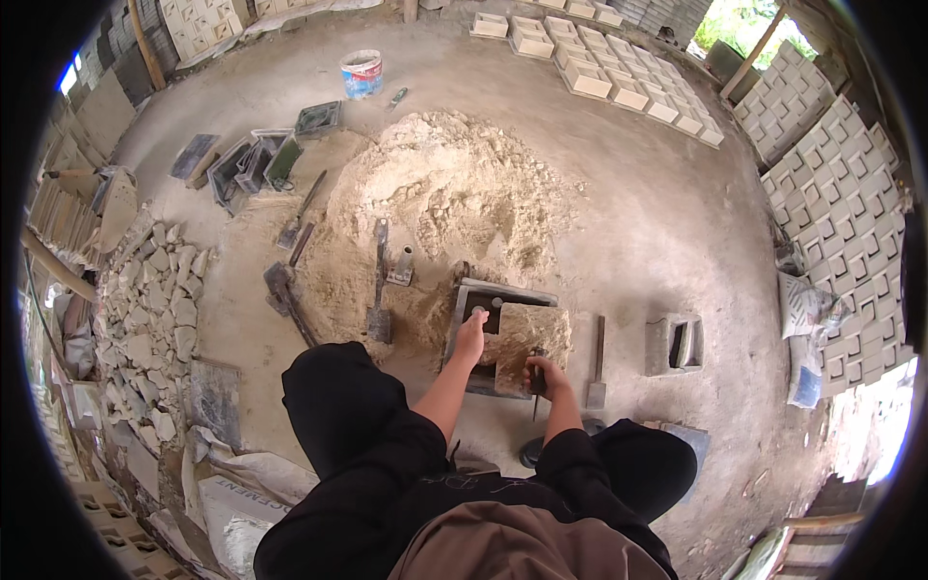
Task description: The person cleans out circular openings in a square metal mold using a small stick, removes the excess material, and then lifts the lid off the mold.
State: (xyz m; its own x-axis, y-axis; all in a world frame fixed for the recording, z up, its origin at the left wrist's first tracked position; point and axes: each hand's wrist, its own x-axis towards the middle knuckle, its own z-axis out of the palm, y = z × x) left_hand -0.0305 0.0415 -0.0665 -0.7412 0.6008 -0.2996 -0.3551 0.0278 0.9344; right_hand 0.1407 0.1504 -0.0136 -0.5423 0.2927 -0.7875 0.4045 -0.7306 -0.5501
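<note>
My left hand [471, 336] reaches over a dark rectangular mould [507, 287] on the floor. Its fingers are drawn together at a small round knob in the mould; whether they grip it is too small to tell. A second round knob [497, 302] shows just beyond. My right hand [551, 377] is closed around a dark-handled tool [536, 385], whose thin blade points back toward me. Pale, sandy mix [534, 329] heaps over the right part of the mould, beside my right hand.
Behind the mould rises a large sandy pile [435, 174]. Shovel-like tools [380, 324] lie to the left, near broken rubble [155, 329]. A hollow block [674, 344] and a flat-bladed tool [597, 372] are at right. A bucket [362, 75] and rows of blocks [619, 82] stand farther back.
</note>
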